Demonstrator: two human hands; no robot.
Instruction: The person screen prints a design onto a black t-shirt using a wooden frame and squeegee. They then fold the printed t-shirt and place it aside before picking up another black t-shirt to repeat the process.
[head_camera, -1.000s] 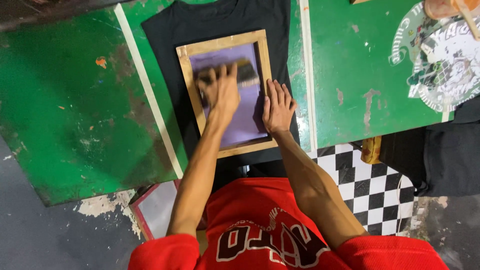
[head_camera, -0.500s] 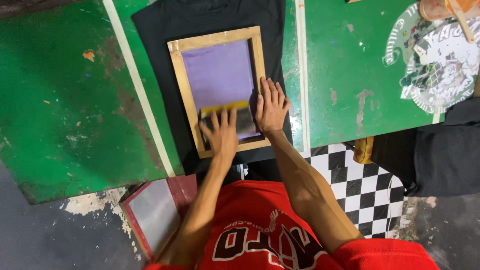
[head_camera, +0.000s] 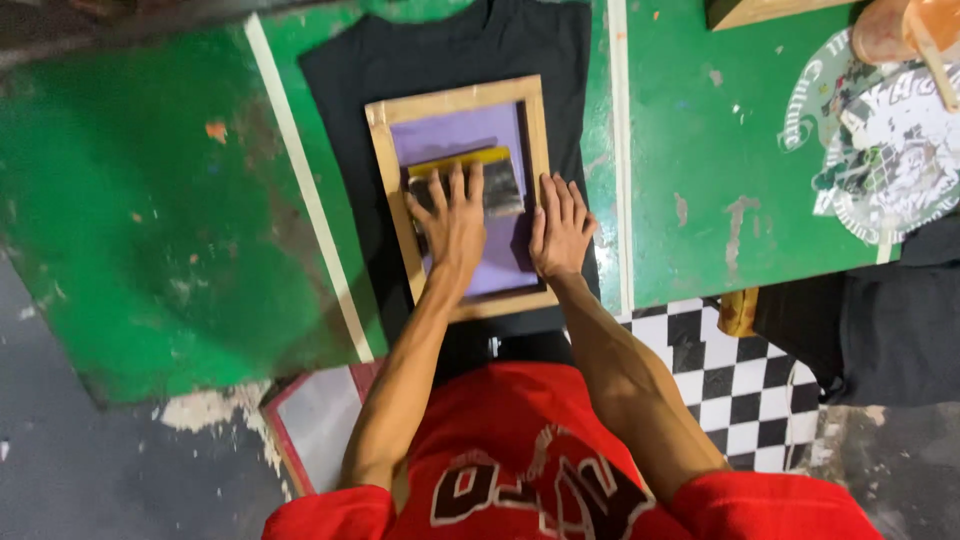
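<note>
Both hands work on a wooden screen frame (head_camera: 455, 100): the left hand (head_camera: 452, 225) presses its spread fingers flat on a yellow-edged squeegee (head_camera: 470, 178) lying across the purple mesh (head_camera: 455, 135), while the right hand (head_camera: 560, 230) lies flat, fingers apart, on the frame's right rail. Frame and mesh rest on a black T-shirt (head_camera: 450, 50) spread over the worn green table (head_camera: 140, 220), beside a white tape line (head_camera: 305, 200).
</note>
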